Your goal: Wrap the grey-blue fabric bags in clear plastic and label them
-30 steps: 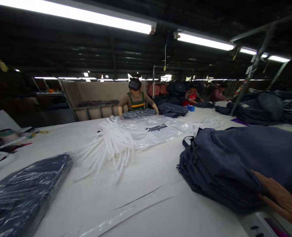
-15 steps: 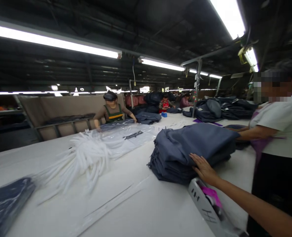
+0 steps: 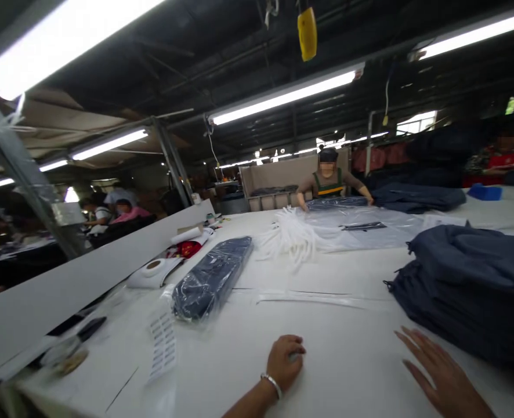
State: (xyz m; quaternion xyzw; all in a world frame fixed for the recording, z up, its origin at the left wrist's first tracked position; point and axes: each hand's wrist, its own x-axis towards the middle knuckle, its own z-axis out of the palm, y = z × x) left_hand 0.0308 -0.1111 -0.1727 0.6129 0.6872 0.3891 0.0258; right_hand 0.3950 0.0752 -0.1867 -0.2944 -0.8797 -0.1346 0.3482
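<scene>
My left hand (image 3: 284, 362), a bracelet on its wrist, rests on the white table (image 3: 339, 348) with its fingers curled under; I see nothing in them. My right hand (image 3: 440, 377) hovers over the table with fingers spread, just short of a stack of folded dark blue garments (image 3: 470, 284) at the right. A bagged dark garment in clear plastic (image 3: 213, 277) lies ahead and to the left of my left hand. A sheet of small labels (image 3: 162, 345) lies left of that hand.
A bundle of white plastic strips (image 3: 298, 235) and clear bags (image 3: 370, 227) lie farther back, where a person (image 3: 330, 180) handles a bagged garment. A tape roll (image 3: 153, 268), a red item and paper rolls sit along a raised grey board (image 3: 78, 278) at left. Other workers sit beyond.
My view has swung left. My right hand has come off the garment stack and now hovers open beside it. My left hand has come into view on the table.
</scene>
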